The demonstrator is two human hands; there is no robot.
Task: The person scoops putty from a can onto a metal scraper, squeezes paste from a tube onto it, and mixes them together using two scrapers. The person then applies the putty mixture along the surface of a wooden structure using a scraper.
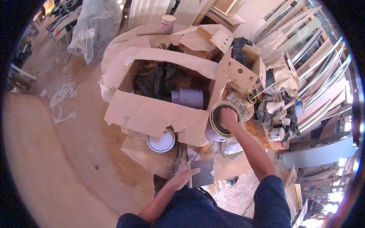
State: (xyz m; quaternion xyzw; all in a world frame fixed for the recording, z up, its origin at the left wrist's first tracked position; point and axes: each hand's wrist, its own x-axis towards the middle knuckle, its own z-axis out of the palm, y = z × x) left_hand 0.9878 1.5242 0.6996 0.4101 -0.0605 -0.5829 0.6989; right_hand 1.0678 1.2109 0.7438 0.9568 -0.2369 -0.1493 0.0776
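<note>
My left hand (182,178) is closed round the edge of a wide, grey, flat-bladed scraper (203,171), held low in front of my body. My right hand (229,118) reaches down into the mouth of a large open metal can (216,135). Its fingers look curled, but whatever they grip is hidden inside the can. A round white lid (161,141) lies left of the can. Just below the can, a clear bottle (232,148) lies across another round lid or dish.
A big open cardboard box (144,110) holds dark plastic and a purple-grey roll (188,98). To the right are a small tin (276,134), cluttered bags and brushes, and leaning strips. A pink-and-white can (167,24) stands at the back. Plastic scraps (62,95) lie on the floor.
</note>
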